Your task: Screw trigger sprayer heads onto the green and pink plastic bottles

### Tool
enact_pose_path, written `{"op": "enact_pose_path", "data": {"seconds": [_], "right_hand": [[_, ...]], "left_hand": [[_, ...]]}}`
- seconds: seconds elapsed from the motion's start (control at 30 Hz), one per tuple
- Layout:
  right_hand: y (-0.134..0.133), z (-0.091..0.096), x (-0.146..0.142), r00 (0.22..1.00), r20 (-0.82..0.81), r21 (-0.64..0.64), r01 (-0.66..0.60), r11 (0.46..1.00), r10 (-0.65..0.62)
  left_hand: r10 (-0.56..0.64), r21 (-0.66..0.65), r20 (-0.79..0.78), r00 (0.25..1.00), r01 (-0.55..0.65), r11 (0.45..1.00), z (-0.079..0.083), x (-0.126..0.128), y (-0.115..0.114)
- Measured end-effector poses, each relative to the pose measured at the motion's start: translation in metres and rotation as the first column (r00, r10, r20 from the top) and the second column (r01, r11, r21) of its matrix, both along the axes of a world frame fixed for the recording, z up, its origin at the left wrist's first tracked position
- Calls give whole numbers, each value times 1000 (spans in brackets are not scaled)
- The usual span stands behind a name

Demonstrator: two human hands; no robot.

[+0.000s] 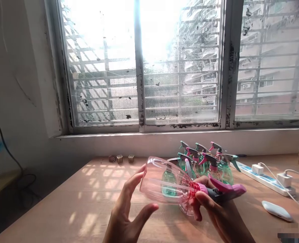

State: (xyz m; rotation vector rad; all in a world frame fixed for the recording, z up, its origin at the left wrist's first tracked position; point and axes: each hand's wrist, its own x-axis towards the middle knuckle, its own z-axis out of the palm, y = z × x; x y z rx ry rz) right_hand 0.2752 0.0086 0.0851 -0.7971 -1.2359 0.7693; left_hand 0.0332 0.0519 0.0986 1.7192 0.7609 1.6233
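A clear pink spray bottle [151,184] lies tilted on its side in the air above the table, its base to the left and its pink and grey trigger head to the right. My right hand [216,211] grips it around the pink collar at the neck. Beside the base, my left hand [129,209] is open, thumb spread away from the fingers. Its fingertips are at the base's far edge; whether they touch is unclear. Through the pink plastic shows a green spray bottle [169,182] standing behind. Another clear pink body is partly hidden under the held bottle.
Several green and pink spray bottles [225,172] stand grouped at the back of the table [88,202]. To their right lie a white power strip [266,180] with plugged-in chargers and a white oval object [276,210]. Small cubes [131,158] sit near the window wall.
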Motion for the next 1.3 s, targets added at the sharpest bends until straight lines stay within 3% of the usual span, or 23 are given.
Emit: {"op": "enact_pose_path", "data": {"seconds": [0.13, 0.2, 0.37, 0.57, 0.7, 0.87, 1.07, 1.3], "right_hand": [[-2, 3, 2, 999, -33, -25, -26, 999, 25], [-4, 6, 1, 999, -30, -41, -16, 999, 15], [-6, 7, -2, 1000, -3, -47, -8, 999, 8], [3, 2, 0, 992, -84, -46, -94, 994, 90], [5, 4, 1, 974, -188, -76, -146, 986, 130], [1, 5, 5, 999, -36, -20, -8, 1000, 8], [-3, 3, 1, 995, 42, 14, 88, 996, -89], [1, -3, 2, 979, 37, 69, 199, 978, -202]], "left_hand": [[-141, -23, -1, 990, 141, 990, 0, 0, 0], [-151, -57, 49, 987, 153, 986, 3, 1, -1], [-104, -47, 64, 993, 107, 993, 7, 2, 0], [133, 143, -2, 991, -131, 981, 5, 3, -1], [110, 157, -32, 993, -104, 982, 0, 6, -1], [-12, 100, -6, 1000, 13, 995, 2, 8, -4], [-4, -2, 53, 999, 4, 1000, 7, 11, -7], [-4, -24, 41, 999, 5, 1000, 3, 11, -5]]}}
